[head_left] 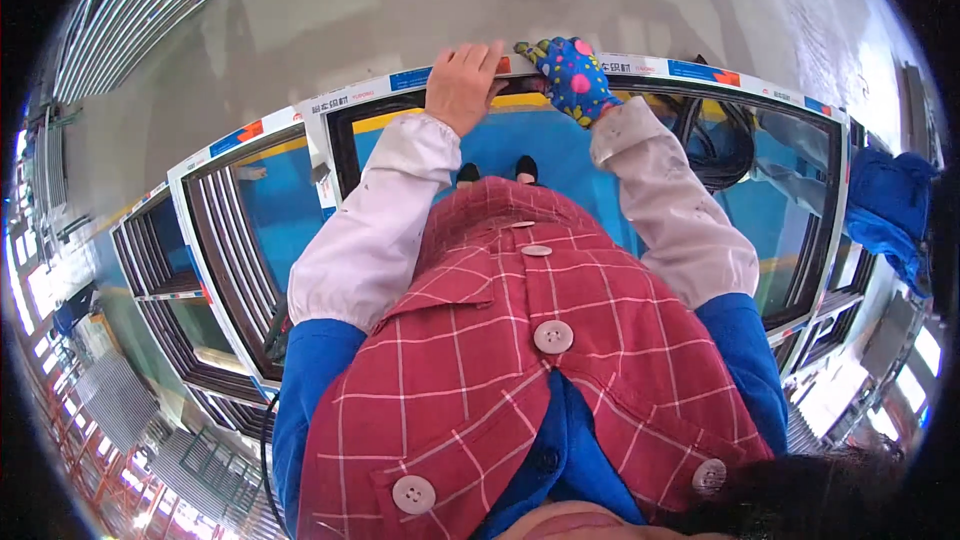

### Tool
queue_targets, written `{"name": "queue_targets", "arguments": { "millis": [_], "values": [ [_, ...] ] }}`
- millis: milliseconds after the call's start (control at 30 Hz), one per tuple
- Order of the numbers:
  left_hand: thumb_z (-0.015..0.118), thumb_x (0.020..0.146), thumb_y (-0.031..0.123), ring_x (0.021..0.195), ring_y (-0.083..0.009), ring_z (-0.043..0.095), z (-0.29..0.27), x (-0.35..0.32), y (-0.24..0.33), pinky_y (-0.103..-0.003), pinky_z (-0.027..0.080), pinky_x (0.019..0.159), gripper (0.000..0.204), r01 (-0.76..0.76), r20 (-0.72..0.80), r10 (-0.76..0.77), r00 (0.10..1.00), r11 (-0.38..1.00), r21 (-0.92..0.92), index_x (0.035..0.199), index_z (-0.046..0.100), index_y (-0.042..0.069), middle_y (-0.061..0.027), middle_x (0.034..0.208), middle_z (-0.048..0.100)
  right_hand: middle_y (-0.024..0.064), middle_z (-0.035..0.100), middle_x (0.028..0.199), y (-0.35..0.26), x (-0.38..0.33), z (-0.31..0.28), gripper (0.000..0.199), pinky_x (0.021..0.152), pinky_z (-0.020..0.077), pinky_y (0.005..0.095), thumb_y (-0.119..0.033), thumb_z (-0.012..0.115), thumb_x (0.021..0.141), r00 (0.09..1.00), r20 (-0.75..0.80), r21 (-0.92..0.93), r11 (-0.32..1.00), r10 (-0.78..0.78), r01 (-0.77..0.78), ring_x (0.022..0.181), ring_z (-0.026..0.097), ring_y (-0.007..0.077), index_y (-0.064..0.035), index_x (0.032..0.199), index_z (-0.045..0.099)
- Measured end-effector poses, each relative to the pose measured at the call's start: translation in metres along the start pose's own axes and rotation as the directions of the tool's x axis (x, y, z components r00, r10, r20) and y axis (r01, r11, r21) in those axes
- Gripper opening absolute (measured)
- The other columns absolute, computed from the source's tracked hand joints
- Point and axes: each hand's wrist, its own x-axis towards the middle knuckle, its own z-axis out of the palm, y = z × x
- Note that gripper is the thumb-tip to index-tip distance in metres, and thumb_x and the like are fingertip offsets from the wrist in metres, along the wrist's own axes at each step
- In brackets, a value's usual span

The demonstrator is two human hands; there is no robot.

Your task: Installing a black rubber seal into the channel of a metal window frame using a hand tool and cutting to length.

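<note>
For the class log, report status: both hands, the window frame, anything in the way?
Left hand bare, gripping the window frame top rail. Right hand, in a spotted glove, on the same rail. Black cables lie behind the glass, right.

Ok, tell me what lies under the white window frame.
Through the white window frame show a blue floor, black shoe tips and dark cables. The torso covers the rest.

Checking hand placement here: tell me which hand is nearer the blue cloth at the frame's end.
Right. The gloved right hand rests on the white frame's top rail, on the side toward the blue cloth. The bare left hand grips the same rail farther away.
</note>
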Motion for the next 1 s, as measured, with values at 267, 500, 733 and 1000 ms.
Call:
{"name": "queue_targets", "arguments": {
  "millis": [267,500,733,1000],
  "values": [
    [0.072,0.07,0.025,0.106,-0.0241,0.051,-0.027,0.002,-0.007,-0.042,0.037,0.092,0.069,0.006,0.112,0.0,0.994,0.999,-0.053,0.13,0.043,0.009,-0.0078,0.111,0.054,0.0111,0.058,0.109,-0.009,-0.006,0.004,0.051,0.086,0.041,0.0412,-0.027,0.06,0.077,0.998,-0.051,-0.038,0.999,0.038,-0.04,0.1,0.054,0.0286,-0.0114,0.125,0.052],
    [0.079,0.06,0.023,0.114,-0.0237,0.048,-0.055,-0.041,-0.047,-0.044,0.032,0.1,0.087,0.028,0.173,-0.047,0.984,0.993,0.11,0.135,0.037,0.01,-0.0076,0.125,0.049,0.0094,0.053,0.119,-0.052,0.029,0.032,0.071,0.085,0.0425,0.0413,-0.03,0.066,0.068,0.992,-0.098,-0.162,0.985,-0.082,0.065,0.102,0.053,0.0277,-0.0092,0.133,0.044],
    [0.077,0.06,0.019,0.094,-0.0241,0.054,-0.032,-0.027,-0.054,-0.038,0.044,0.076,0.056,0.056,0.217,-0.062,0.974,0.998,0.035,0.108,0.053,0.008,-0.0058,0.098,0.054,0.0057,0.058,0.098,-0.063,0.045,0.039,0.056,0.071,0.046,0.0368,-0.031,0.066,0.068,1.0,0.003,-0.139,0.99,0.004,-0.004,0.09,0.056,0.0238,-0.0113,0.119,0.054],
    [0.076,0.061,0.018,0.093,-0.024,0.054,-0.033,-0.023,-0.053,-0.037,0.046,0.074,0.041,0.089,0.208,-0.099,0.973,0.994,0.055,0.095,0.054,0.008,-0.0065,0.092,0.053,0.0047,0.058,0.092,-0.066,0.049,0.039,0.04,0.071,0.0486,0.0377,-0.026,0.068,0.067,1.0,-0.027,-0.122,0.993,0.001,-0.004,0.087,0.058,0.0239,-0.0143,0.105,0.058]
  ]
}}
